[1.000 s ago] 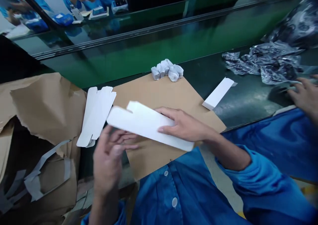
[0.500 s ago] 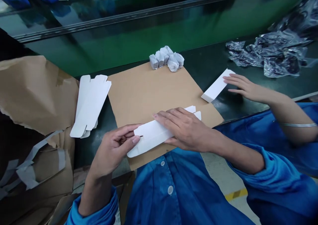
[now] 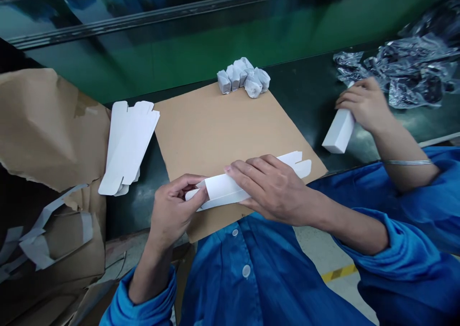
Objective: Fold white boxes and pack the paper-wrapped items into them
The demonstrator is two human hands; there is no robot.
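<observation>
A long white carton blank (image 3: pixel 223 189) lies across the near edge of a brown cardboard sheet (image 3: pixel 215 129). My right hand (image 3: pixel 269 187) wraps over its middle and holds it down. My left hand (image 3: pixel 176 208) pinches the left end, fingers curled round the end flap. The blank's right-end flaps (image 3: pixel 300 162) stick out past my right hand. I wear blue sleeves.
A stack of flat white blanks (image 3: pixel 125 146) lies left of the sheet. Several small grey wrapped packets (image 3: pixel 244 79) sit at its far edge. A co-worker's hand (image 3: pixel 362 103) at right grips an assembled white box (image 3: pixel 339 132). Crinkled plastic bags (image 3: pixel 406 72) lie far right; torn brown paper (image 3: pixel 46 124) left.
My left hand has closed on the blank's left end and folded it in. The co-worker's hand has picked up the white box and tilted it upright.
</observation>
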